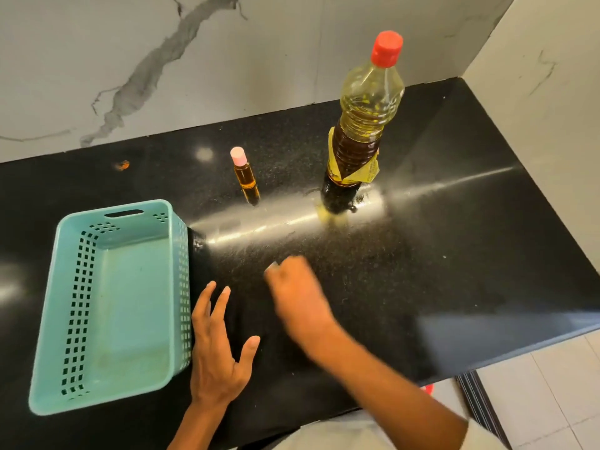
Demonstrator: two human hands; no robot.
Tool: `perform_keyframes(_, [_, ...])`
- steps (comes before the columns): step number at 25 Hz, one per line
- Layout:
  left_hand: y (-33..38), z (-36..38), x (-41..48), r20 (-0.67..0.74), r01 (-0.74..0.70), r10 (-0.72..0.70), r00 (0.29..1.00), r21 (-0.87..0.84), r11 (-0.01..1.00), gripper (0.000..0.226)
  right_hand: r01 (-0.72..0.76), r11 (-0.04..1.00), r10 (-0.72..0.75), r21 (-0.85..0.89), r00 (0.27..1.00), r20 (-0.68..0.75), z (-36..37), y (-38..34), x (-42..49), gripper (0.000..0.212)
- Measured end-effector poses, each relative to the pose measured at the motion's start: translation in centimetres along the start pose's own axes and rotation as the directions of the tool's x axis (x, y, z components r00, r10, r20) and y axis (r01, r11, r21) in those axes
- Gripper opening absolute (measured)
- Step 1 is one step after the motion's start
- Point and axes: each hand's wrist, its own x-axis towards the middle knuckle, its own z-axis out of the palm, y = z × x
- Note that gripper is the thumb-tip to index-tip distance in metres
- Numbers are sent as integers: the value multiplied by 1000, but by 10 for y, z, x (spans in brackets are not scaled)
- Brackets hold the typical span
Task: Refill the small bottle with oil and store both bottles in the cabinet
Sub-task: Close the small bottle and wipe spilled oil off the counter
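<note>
Head view: the left hand (216, 355) lies low over the black worktop (454, 254), fingers and thumb spread, holding nothing, just beside the teal basket (183, 287). The right hand (300, 300) is near it and blurred. Its fingers look bent, but I cannot tell whether it is closed. Farther back stands the small bottle (245, 173), pink-capped, with amber oil inside. To its right is the big bottle (360, 125), red-capped and part full. Both are upright and apart.

Two bottles (246, 172) (360, 125), one basket (130, 303) (two hands (214, 362) (298, 293))
</note>
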Motion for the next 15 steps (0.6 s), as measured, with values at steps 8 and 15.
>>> perform_keyframes(8, [1, -1, 0, 13, 15, -16, 1000, 28, 999, 80, -477, 879, 470, -21, 872, -138, -84, 179, 57, 19])
perform_keyframes(15, [5, -1, -1, 8, 9, -10, 1000, 38, 999, 82, 131, 991, -124, -36, 981, 150, 3, 5, 47, 18])
